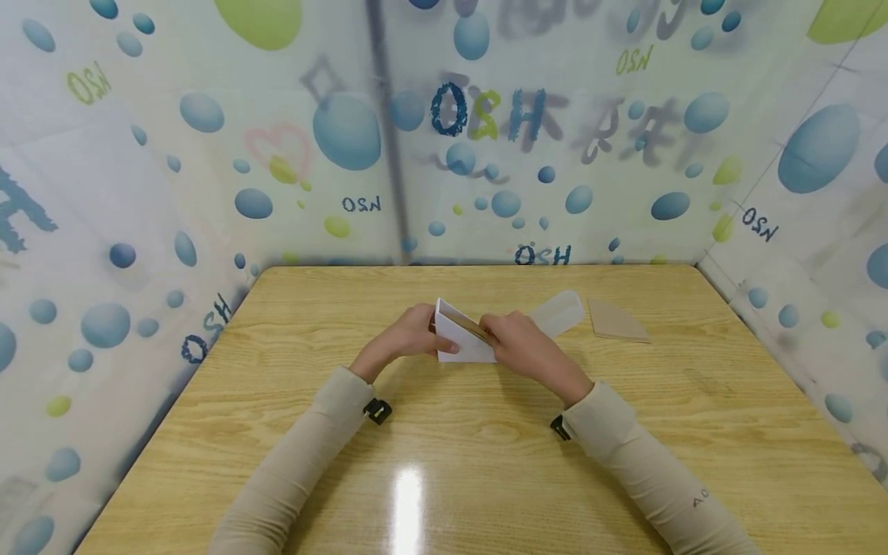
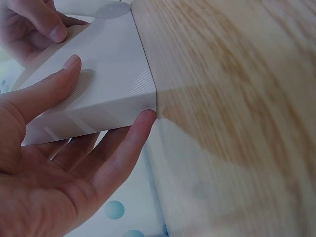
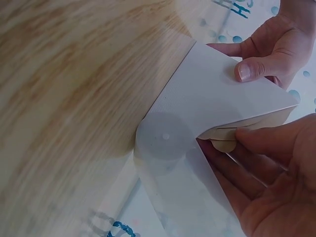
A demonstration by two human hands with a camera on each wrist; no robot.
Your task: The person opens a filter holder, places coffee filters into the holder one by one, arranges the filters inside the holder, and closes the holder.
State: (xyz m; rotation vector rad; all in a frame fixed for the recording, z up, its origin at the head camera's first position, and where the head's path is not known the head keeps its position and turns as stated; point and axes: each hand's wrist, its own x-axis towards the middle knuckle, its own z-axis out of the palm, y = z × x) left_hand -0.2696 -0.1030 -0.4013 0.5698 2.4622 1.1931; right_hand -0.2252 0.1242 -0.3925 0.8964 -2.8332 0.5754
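Note:
A white box (image 1: pixel 473 351) with a slanted open top stands on the table, held between both hands. My left hand (image 1: pixel 415 333) grips its left end; the thumb lies on the broad face and the fingers wrap behind, as the left wrist view shows. Brown paper coffee filters (image 3: pixel 225 145) show inside the slanted opening. My right hand (image 1: pixel 522 348) pinches them at the low end of the opening, thumb on top, other fingers partly hidden below. A translucent lid (image 1: pixel 560 311) hangs swung out to the right from a round pivot (image 3: pixel 166 133) on the box.
Right of the lid, a fan-shaped brown coffee filter stack (image 1: pixel 619 321) lies flat on the wooden table (image 1: pixel 472 478). Printed cloth walls (image 1: pixel 583 154) rise behind the table and at both sides. Small black wrist devices (image 1: pixel 378 411) sit by the sleeves.

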